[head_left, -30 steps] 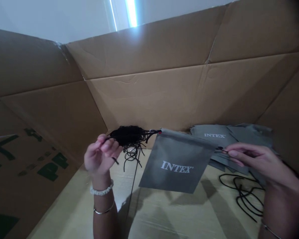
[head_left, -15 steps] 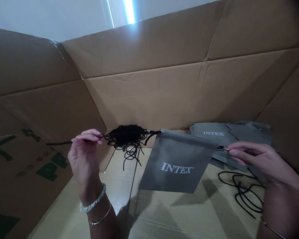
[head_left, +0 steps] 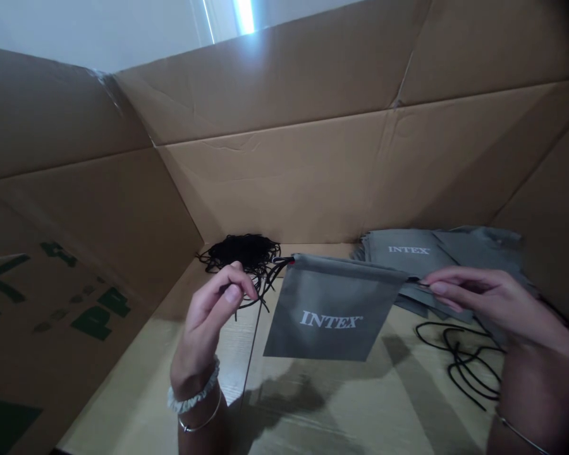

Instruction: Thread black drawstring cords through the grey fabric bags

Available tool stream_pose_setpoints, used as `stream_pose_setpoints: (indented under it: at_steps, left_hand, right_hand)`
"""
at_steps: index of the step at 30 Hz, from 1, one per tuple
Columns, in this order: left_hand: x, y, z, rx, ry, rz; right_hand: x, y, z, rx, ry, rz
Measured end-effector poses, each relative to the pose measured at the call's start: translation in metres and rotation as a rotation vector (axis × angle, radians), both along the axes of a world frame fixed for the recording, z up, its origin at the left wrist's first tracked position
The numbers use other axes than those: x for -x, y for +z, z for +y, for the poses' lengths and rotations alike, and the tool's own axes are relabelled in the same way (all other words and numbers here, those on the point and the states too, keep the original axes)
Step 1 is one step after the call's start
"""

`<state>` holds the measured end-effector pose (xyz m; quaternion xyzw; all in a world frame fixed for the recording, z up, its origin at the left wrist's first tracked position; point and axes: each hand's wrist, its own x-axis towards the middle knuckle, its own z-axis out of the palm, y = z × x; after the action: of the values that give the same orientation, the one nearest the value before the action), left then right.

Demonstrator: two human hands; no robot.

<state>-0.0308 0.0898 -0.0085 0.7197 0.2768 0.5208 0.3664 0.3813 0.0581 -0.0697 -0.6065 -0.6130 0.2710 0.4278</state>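
My left hand (head_left: 213,309) pinches a thin black cord (head_left: 268,278) that runs from the top left corner of a grey drawstring pouch (head_left: 332,313) printed INTEX. My right hand (head_left: 483,297) holds the pouch's top right corner between finger and thumb, so the pouch hangs between my hands. Behind my left fingers lies a tangled mass of black cord (head_left: 239,251), partly hidden by them. A stack of similar grey pouches (head_left: 408,256) lies behind my right hand, with a loose black cord (head_left: 459,363) below it.
Brown cardboard sheets (head_left: 284,183) stand up as walls at the back and sides, and the left one carries green print (head_left: 92,322). A pale cardboard base (head_left: 313,404) lies under everything. Two bands circle my left wrist.
My left hand has moved right and down, from left of the black tangle to in front of it, near the pouch. My right hand and the pouch have barely moved.
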Motion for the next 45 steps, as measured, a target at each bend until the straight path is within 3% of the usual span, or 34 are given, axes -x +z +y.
stream_pose_setpoints:
  at_steps: [7,12,16,19,22,25,28,30,33,38,45]
  left_hand:
    - [0.0,0.006,-0.01,0.001,-0.154,-0.05]
    - [0.002,0.005,-0.014,-0.088,-0.227,-0.076]
    - [0.0,0.002,-0.008,-0.091,-0.093,-0.135]
    - [-0.005,0.001,0.001,0.04,0.136,-0.189]
    - [-0.012,-0.001,0.01,0.173,0.211,-0.184]
    - [-0.015,-0.001,0.013,0.198,0.198,-0.201]
    - [-0.013,0.001,0.008,0.095,0.176,-0.347]
    - [-0.009,0.002,0.0,0.002,0.098,-0.407]
    - [-0.006,0.004,-0.012,-0.027,-0.055,-0.32]
    - [-0.014,0.005,-0.011,0.073,0.062,-0.243]
    - [-0.022,0.004,-0.004,0.159,0.024,-0.245]
  right_hand:
    - [0.006,0.004,0.002,-0.015,0.022,-0.001]
    - [0.006,0.005,0.0,-0.01,0.044,0.0]
    - [0.005,0.003,0.0,-0.02,0.05,-0.025]
    - [0.008,0.005,0.001,-0.04,0.091,-0.007]
    - [0.01,0.007,0.001,-0.058,0.113,0.001]
    - [0.008,0.008,0.0,-0.055,0.108,-0.021]
    - [0.007,0.009,-0.001,-0.045,0.089,-0.025]
    - [0.01,0.011,-0.002,-0.041,0.075,-0.028]
    - [0.014,0.014,-0.002,-0.051,0.062,-0.042]
    - [0.015,0.015,-0.003,-0.07,0.06,-0.027]
    - [0.011,0.012,-0.003,-0.071,0.065,-0.01]
